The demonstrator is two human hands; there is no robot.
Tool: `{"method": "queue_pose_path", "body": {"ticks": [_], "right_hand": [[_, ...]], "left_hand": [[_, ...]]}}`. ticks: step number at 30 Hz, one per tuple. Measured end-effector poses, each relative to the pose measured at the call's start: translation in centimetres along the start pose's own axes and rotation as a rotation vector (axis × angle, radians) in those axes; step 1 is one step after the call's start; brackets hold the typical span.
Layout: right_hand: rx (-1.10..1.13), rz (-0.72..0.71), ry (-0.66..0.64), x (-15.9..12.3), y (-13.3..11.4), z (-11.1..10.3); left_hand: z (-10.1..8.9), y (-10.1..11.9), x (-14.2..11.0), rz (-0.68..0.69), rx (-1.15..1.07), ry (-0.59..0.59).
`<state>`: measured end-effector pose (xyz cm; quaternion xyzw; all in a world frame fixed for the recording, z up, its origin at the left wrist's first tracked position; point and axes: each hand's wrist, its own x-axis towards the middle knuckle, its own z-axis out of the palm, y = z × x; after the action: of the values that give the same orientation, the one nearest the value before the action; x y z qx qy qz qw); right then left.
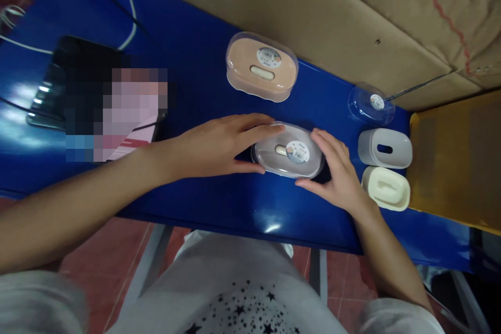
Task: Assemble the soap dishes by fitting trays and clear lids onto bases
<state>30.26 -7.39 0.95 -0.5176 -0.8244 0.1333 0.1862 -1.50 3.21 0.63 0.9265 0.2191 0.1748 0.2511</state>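
Observation:
A grey oval soap box (270,155) with a clear lid and a round barcode sticker rests on the blue table in front of me. At its left end, my left hand (230,143) has fingers over the lid's far edge and the thumb at the near side. My right hand (338,169) grips the opposite end, fingertips on the lid and thumb low at the near edge. Just beyond them sits a peach soap box (238,62), also under a clear lid with a sticker.
To the right lie a loose clear lid (362,107), a grey slotted shell (366,148) and a cream inner tray (391,198). Cardboard (332,21) walls the far side; a tan-yellow box (454,162) stands at right. A black device (88,55) and white cable (131,2) occupy the left.

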Motion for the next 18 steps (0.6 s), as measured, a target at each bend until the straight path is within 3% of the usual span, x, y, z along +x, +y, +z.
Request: {"method": "queue_pose_path", "body": {"ticks": [11, 15, 18], "right_hand": [[-0.076, -0.001, 0.011, 0.1, 0.4, 0.0], [-0.152, 0.026, 0.066, 0.2, 1.4, -1.2], [-0.264, 0.135, 0.172, 0.0, 2.4, -3.1]], "left_hand": [[-0.2, 0.5, 0.2, -0.019, 0.207, 0.024], [-0.6, 0.4, 0.6, -0.055, 0.250, 0.059], [-0.9, 0.4, 0.7, -0.097, 0.273, 0.101]]}}
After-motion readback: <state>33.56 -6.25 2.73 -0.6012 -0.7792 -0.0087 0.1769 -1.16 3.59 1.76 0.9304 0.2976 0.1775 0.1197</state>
